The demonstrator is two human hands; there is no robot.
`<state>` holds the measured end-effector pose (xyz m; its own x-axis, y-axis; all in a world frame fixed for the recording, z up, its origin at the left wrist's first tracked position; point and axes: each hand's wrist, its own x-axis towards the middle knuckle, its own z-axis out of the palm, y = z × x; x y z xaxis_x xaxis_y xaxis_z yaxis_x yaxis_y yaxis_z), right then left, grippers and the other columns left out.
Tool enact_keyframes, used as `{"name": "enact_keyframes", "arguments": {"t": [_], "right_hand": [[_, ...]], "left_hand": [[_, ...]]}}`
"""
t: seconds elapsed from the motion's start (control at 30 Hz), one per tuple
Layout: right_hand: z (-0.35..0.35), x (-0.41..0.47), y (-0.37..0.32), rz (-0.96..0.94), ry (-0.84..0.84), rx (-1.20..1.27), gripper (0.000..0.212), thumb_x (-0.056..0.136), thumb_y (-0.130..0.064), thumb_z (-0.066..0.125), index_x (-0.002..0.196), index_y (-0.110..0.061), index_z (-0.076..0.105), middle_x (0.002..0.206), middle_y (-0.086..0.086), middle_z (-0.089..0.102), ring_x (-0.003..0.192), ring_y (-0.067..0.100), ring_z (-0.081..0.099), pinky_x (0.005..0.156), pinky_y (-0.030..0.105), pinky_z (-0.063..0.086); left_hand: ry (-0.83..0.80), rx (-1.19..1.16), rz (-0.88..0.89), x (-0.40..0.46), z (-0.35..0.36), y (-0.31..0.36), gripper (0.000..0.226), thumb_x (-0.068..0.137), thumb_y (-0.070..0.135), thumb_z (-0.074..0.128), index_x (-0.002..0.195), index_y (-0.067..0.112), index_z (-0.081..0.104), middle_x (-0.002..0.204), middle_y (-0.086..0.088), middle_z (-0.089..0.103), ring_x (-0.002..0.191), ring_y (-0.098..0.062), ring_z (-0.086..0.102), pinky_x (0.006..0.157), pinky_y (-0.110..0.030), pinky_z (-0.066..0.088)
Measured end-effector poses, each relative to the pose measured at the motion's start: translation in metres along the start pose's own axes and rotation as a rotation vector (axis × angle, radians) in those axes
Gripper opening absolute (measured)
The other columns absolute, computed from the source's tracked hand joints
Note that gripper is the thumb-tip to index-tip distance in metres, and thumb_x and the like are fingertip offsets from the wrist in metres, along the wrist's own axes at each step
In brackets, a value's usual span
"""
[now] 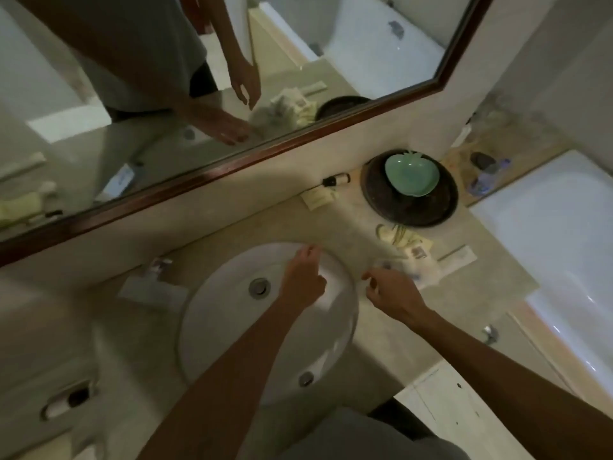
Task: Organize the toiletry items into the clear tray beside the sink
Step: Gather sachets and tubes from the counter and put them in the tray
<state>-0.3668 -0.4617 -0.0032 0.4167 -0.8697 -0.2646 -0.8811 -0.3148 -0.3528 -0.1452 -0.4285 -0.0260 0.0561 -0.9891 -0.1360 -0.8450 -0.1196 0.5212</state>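
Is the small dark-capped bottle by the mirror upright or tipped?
Tipped. The small bottle lies on its side on the counter along the wall under the mirror, cap end pointing left.

Both forearms are bare from elbow to wrist, with no sleeves, watch or rings showing. The left hand (303, 280) and right hand (393, 295) are bare too. A grey garment (374, 439) covers the torso at the bottom edge.

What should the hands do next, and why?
Probably the right hand should reach a little further to the pale packets beside the sink and pinch one. Both hands look empty, and the left hand hovers over the basin.
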Motion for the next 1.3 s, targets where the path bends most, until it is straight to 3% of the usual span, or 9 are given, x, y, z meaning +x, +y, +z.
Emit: {"name": "enact_keyframes", "arguments": {"t": [0.17, 0.27, 0.4, 0.67, 0.77, 0.97, 1.07, 1.2, 1.3], "right_hand": [[-0.014, 0.024, 0.075, 0.134, 0.154, -0.098, 0.025, 0.084, -0.025, 0.066, 0.108, -0.019, 0.067, 0.110, 0.004, 0.063, 0.096, 0.023, 0.057, 0.074, 0.036, 0.051], [-0.013, 0.029, 0.111, 0.225, 0.090, -0.024, 0.044, 0.083, -0.025, 0.068, 0.126, -0.019, 0.058, 0.120, 0.006, 0.059, 0.104, 0.026, 0.055, 0.081, 0.038, 0.050], [-0.014, 0.027, 0.142, 0.278, 0.152, 0.119, 0.052, 0.085, -0.027, 0.067, 0.132, -0.013, 0.051, 0.125, 0.010, 0.053, 0.111, 0.029, 0.051, 0.088, 0.044, 0.049], [-0.024, 0.037, 0.162, 0.355, 0.071, 0.036, 0.046, 0.082, -0.054, 0.067, 0.109, -0.017, 0.069, 0.109, 0.007, 0.058, 0.101, 0.025, 0.050, 0.084, 0.043, 0.047], [-0.025, 0.036, 0.154, 0.341, 0.106, 0.138, 0.036, 0.083, -0.048, 0.068, 0.093, -0.014, 0.069, 0.093, 0.006, 0.061, 0.088, 0.025, 0.057, 0.078, 0.044, 0.050], [-0.035, 0.032, 0.146, 0.355, 0.353, 0.276, 0.024, 0.089, -0.022, 0.061, 0.112, -0.016, 0.066, 0.098, 0.008, 0.073, 0.084, 0.029, 0.068, 0.075, 0.036, 0.054], [-0.042, 0.036, 0.131, 0.175, 0.471, 0.335, 0.019, 0.085, -0.018, 0.066, 0.104, -0.020, 0.066, 0.100, 0.000, 0.071, 0.088, 0.020, 0.066, 0.078, 0.033, 0.052], [-0.037, 0.057, 0.112, -0.095, 0.397, 0.181, 0.024, 0.081, -0.006, 0.069, 0.104, -0.015, 0.068, 0.113, 0.007, 0.064, 0.098, 0.026, 0.062, 0.083, 0.038, 0.051], [-0.029, 0.064, 0.129, 0.044, 0.220, 0.099, 0.033, 0.084, -0.005, 0.063, 0.115, -0.016, 0.067, 0.130, 0.007, 0.057, 0.111, 0.030, 0.056, 0.092, 0.042, 0.049]], "left_hand": [[-0.134, 0.098, 0.078, 0.095, 0.016, 0.045, 0.052, 0.087, 0.036, 0.060, 0.133, 0.021, 0.044, 0.133, -0.006, 0.049, 0.122, -0.028, 0.045, 0.100, -0.044, 0.039], [-0.289, 0.094, 0.240, 0.106, 0.050, 0.090, 0.068, 0.080, 0.053, 0.067, 0.134, 0.019, 0.047, 0.134, -0.007, 0.049, 0.122, -0.027, 0.045, 0.100, -0.043, 0.037], [-0.377, 0.124, 0.360, 0.096, 0.099, 0.120, 0.066, 0.074, 0.040, 0.076, 0.129, 0.015, 0.049, 0.130, -0.010, 0.051, 0.117, -0.028, 0.049, 0.096, -0.042, 0.041], [-0.279, -0.037, 0.167, 0.092, 0.079, 0.086, 0.037, 0.084, 0.027, 0.056, 0.119, 0.017, 0.060, 0.110, -0.008, 0.065, 0.100, -0.027, 0.060, 0.085, -0.036, 0.048], [-0.234, -0.040, 0.163, 0.104, 0.064, 0.076, 0.027, 0.084, 0.031, 0.054, 0.104, 0.013, 0.062, 0.099, -0.008, 0.062, 0.086, -0.029, 0.061, 0.069, -0.030, 0.042], [-0.385, -0.053, 0.044, 0.120, 0.053, 0.069, 0.037, 0.084, 0.032, 0.060, 0.120, 0.023, 0.060, 0.107, -0.007, 0.067, 0.100, -0.026, 0.062, 0.084, -0.040, 0.052], [-0.288, 0.080, 0.024, 0.119, 0.052, 0.059, 0.058, 0.080, 0.028, 0.063, 0.134, 0.020, 0.044, 0.126, -0.008, 0.050, 0.114, -0.028, 0.047, 0.095, -0.043, 0.042], [0.015, -0.141, -0.097, 0.103, 0.046, 0.043, 0.060, 0.075, 0.008, 0.063, 0.132, 0.016, 0.044, 0.125, -0.007, 0.048, 0.114, -0.026, 0.049, 0.095, -0.040, 0.046], [0.028, -0.167, -0.085, 0.090, 0.047, 0.040, 0.067, 0.071, 0.012, 0.065, 0.134, 0.016, 0.042, 0.128, -0.007, 0.047, 0.116, -0.027, 0.048, 0.096, -0.043, 0.045]]}}
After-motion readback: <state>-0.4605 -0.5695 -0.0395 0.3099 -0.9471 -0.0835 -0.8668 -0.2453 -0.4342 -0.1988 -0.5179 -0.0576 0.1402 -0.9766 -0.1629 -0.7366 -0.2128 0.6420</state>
